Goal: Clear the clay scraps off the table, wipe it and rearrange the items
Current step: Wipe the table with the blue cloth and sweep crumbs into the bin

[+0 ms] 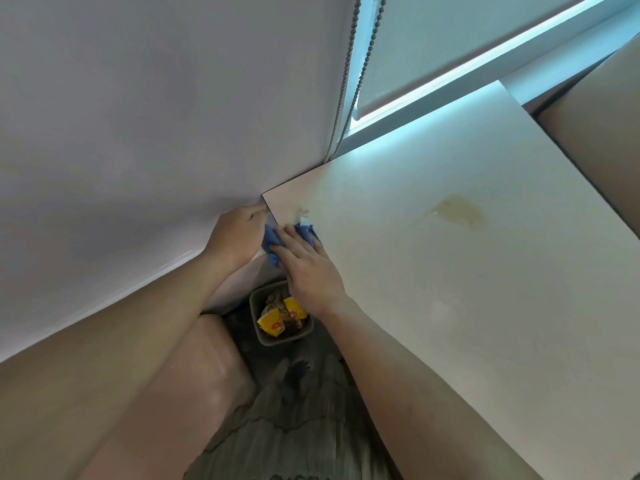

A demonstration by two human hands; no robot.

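Observation:
A white table (pixel 450 271) fills the right of the view. My right hand (pixel 306 268) lies flat on a blue cloth (pixel 272 242) at the table's near left edge, fingers straight and pressing it down. A few small pale clay scraps (pixel 304 216) lie on the table just beyond the cloth. My left hand (pixel 239 233) is cupped just off the table's edge below its corner, touching the hanging part of the cloth; its fingertips are hidden. A yellowish smear (pixel 460 211) marks the tabletop farther right.
A small bin (pixel 258 327) with yellow wrappers and scraps stands on the dark floor below the table edge. A white wall lies to the left. A window blind with a bead chain (pixel 346 84) hangs behind the table corner. My knee is at bottom centre.

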